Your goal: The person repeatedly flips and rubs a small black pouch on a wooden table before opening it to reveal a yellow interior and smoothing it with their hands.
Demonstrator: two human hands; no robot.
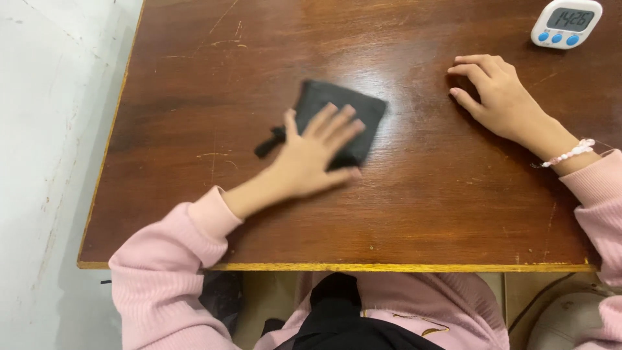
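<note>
A dark grey folded cloth (334,107) lies on the brown wooden table (414,194), a little left of the middle. My left hand (314,152) rests flat on the cloth with its fingers spread, covering the cloth's near half. A small dark tail of the cloth sticks out to the left by my thumb. My right hand (495,94) sits on the bare wood to the right, apart from the cloth, fingers curled with the tips touching the tabletop and nothing in it. A pink bead bracelet is on that wrist.
A small white digital timer (565,23) with blue buttons stands at the far right corner of the table. The table's near edge has a yellow strip. A pale wall runs along the left side.
</note>
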